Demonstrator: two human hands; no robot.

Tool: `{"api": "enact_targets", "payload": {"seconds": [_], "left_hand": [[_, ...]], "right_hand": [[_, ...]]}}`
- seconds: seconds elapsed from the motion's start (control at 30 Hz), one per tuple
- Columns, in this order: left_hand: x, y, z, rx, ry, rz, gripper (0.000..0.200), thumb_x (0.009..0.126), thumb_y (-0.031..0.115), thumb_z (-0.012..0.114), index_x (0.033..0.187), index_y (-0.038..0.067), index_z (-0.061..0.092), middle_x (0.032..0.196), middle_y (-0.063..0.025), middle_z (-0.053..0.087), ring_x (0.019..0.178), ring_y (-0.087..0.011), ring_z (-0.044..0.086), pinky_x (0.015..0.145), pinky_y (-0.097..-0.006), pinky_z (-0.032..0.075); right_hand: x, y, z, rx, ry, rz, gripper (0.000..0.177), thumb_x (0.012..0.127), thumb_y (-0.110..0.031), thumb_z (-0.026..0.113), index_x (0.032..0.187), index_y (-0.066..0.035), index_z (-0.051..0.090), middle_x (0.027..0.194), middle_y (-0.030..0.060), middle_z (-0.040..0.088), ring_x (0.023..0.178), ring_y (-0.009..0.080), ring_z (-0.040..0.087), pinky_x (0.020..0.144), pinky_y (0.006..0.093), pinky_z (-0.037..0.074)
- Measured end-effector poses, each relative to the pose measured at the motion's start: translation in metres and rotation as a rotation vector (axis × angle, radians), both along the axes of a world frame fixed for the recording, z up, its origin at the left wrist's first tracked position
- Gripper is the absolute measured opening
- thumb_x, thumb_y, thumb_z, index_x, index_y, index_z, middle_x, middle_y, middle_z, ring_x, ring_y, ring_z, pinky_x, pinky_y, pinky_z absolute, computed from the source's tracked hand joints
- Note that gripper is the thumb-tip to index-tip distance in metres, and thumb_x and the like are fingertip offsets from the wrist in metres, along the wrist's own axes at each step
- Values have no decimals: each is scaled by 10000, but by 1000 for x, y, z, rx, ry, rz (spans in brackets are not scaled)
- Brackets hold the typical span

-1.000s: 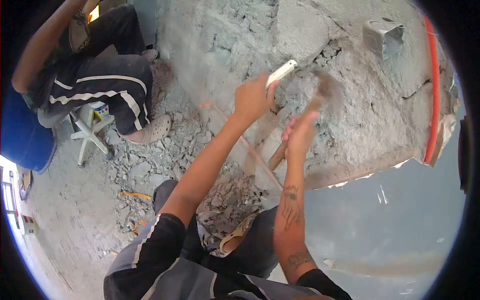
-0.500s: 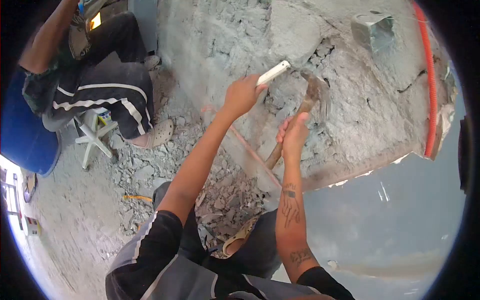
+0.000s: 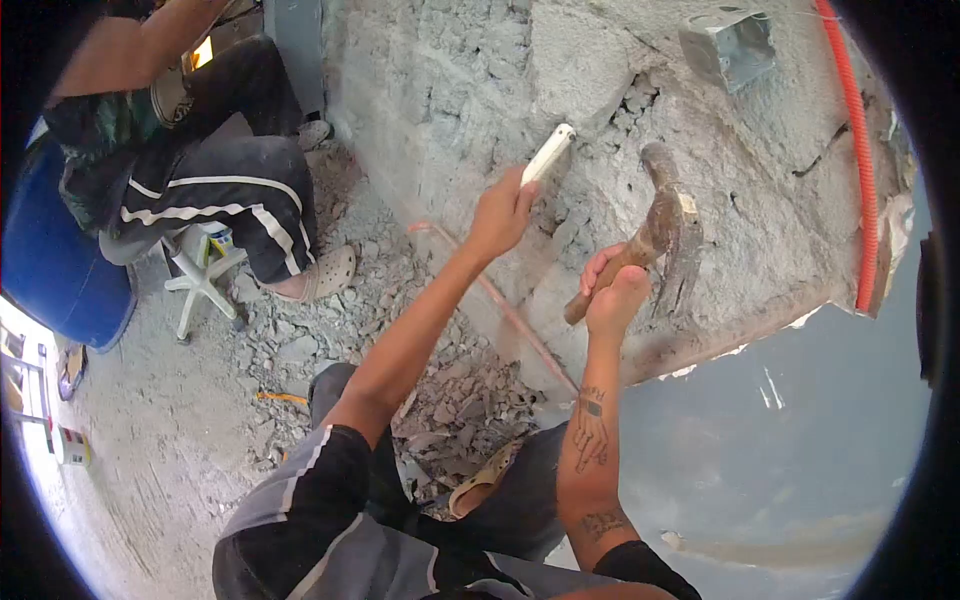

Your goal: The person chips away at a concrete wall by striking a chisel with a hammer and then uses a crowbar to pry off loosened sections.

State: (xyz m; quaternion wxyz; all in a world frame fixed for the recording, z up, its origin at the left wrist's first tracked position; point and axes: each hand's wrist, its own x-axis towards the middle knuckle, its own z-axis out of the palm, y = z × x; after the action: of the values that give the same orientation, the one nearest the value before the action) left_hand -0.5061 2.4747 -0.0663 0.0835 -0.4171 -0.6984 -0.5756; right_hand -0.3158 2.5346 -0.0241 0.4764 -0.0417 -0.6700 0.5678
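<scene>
My left hand [image 3: 503, 212] is closed round a white bar-shaped object [image 3: 548, 155] with small holes at its far end, which points up at the rough, chipped concrete wall [image 3: 590, 60]. To the right, my right hand [image 3: 615, 293] grips the wooden handle of a hammer [image 3: 660, 222]. The hammer's dark metal head is raised in front of the wall and partly smeared by motion. A gap separates the hammer head from the white object. My fingers hide part of each tool's grip.
Broken rubble [image 3: 455, 395] covers the floor near my feet. A pinkish pipe [image 3: 510, 312] slants along the wall base. At right run a red corrugated conduit [image 3: 858, 150] and a metal box [image 3: 728, 50]. Another person [image 3: 225, 190] sits at left beside a blue barrel [image 3: 75, 260].
The hammer and my right hand have moved to the right, away from the white object. My left hand has shifted slightly right and down. The other person's arm has moved.
</scene>
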Motion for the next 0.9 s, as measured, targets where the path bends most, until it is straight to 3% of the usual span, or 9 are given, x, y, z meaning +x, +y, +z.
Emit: {"api": "enact_targets", "payload": {"seconds": [0.1, 0.17, 0.23, 0.3, 0.43, 0.57, 0.7, 0.77, 0.9], "left_hand": [[-16, -16, 11, 58, 105, 42, 239, 957, 227, 492, 1081, 28, 535, 1008, -212, 609, 875, -433, 589, 725, -486, 457], [-37, -14, 8, -8, 383, 102, 239, 953, 213, 497, 1090, 23, 546, 1035, -216, 608, 899, -433, 591, 735, -476, 464], [-16, -4, 2, 70, 365, 93, 254, 949, 241, 511, 1081, 27, 546, 1014, -223, 618, 875, -432, 604, 720, -470, 471], [22, 1, 7, 58, -18, 107, 266, 941, 282, 534, 1062, 46, 551, 926, -217, 638, 808, -427, 618, 674, -469, 475], [-5, -30, 39, -62, 85, 217, 288, 926, 332, 563, 1059, 77, 557, 828, -197, 652, 735, -396, 630, 620, -472, 473], [-18, -14, 22, 13, 289, 225, 240, 927, 275, 552, 1029, 59, 576, 895, -187, 651, 811, -384, 614, 710, -461, 470], [-2, -6, 12, 97, 88, 154, 221, 938, 231, 526, 1051, 50, 583, 963, -183, 642, 864, -397, 598, 755, -465, 463], [-32, -15, 10, 176, 395, 57, 204, 944, 197, 499, 1039, 33, 575, 1000, -219, 622, 874, -417, 585, 754, -481, 461], [-18, -5, 11, 205, 254, -7, 214, 944, 223, 500, 1037, 47, 578, 951, -226, 632, 835, -428, 595, 724, -490, 469]], "right_hand": [[0, 1, -3, 0, 17, 58, 735, 823, -752, 448, 864, -18, 459, 577, 22, 404, 462, 120, 445, 425, 247, 369], [3, -1, -7, -14, 14, 42, 724, 837, -739, 442, 873, -16, 463, 580, 28, 420, 464, 121, 449, 428, 246, 369], [-2, 0, -4, -30, 42, 36, 713, 852, -725, 435, 883, -13, 468, 584, 35, 436, 466, 123, 454, 431, 246, 370], [-1, -1, -3, -22, -2, -34, 704, 868, -716, 413, 883, -15, 472, 591, 47, 462, 466, 131, 457, 434, 247, 371], [-5, -3, 4, -26, 15, -117, 698, 876, -711, 406, 886, -16, 474, 594, 52, 470, 467, 139, 460, 434, 251, 370], [-3, 5, -2, -110, 63, -65, 658, 885, -683, 428, 886, -27, 479, 610, 50, 478, 480, 132, 460, 433, 254, 372], [-4, 1, -2, -83, 53, -98, 705, 851, -732, 423, 858, -28, 469, 590, 59, 463, 469, 151, 460, 426, 272, 385], [-2, -1, 0, -81, 43, -85, 706, 849, -731, 428, 857, -26, 469, 591, 59, 460, 470, 151, 459, 426, 272, 385], [0, -2, -1, -56, 60, -59, 713, 846, -736, 425, 853, -24, 471, 598, 57, 457, 475, 150, 460, 431, 271, 387]]}}
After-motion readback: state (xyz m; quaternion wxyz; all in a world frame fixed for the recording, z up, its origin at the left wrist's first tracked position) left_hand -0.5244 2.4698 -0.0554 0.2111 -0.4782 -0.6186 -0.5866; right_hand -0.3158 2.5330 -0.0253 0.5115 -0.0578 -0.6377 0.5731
